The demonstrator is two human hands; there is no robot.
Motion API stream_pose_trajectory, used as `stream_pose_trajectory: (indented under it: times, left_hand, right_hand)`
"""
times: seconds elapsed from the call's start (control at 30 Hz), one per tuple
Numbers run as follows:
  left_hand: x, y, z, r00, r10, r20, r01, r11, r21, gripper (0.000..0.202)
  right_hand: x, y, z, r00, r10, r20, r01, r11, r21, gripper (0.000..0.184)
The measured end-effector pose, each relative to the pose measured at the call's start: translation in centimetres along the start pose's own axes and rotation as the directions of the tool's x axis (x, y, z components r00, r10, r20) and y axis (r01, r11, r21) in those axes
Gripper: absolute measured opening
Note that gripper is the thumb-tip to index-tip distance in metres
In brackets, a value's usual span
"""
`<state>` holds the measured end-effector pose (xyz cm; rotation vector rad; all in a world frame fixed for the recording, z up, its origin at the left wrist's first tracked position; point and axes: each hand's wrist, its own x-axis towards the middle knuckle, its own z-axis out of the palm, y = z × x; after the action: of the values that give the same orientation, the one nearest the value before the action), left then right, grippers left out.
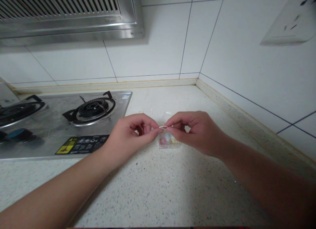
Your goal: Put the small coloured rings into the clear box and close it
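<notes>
Between my two hands is a thin, pale elastic-looking band (163, 126), curved slightly upward. My left hand (133, 132) pinches one end with thumb and forefinger. The other end is pinched the same way by my right hand (196, 132). Just below and behind the fingertips, a small clear plastic box (170, 146) lies on the counter, with its transparent lid (168, 114) raised at the back. Pink rings (163, 142) show in its left part and yellow ones (174, 141) in its right part. My fingers cover the middle of the box.
The speckled counter (148, 189) runs to a tiled wall (160, 41) and a corner at the right. A steel gas stove (93, 109) with black burners stands on the left, under a range hood (74, 25). A socket plate (291, 25) is on the right wall.
</notes>
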<state>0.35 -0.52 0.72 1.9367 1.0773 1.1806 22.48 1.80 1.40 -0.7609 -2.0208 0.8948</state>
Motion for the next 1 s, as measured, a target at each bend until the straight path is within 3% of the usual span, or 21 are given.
stream_pose_trajectory:
  times: [1.0]
  left_hand:
    - [0.02,-0.21,0.07,0.999,-0.005,0.051,0.004,1.0,0.019,0.008]
  right_hand:
    - [0.07,-0.18,0.02,1.0,-0.02,0.001,0.02,0.998,-0.056,0.018]
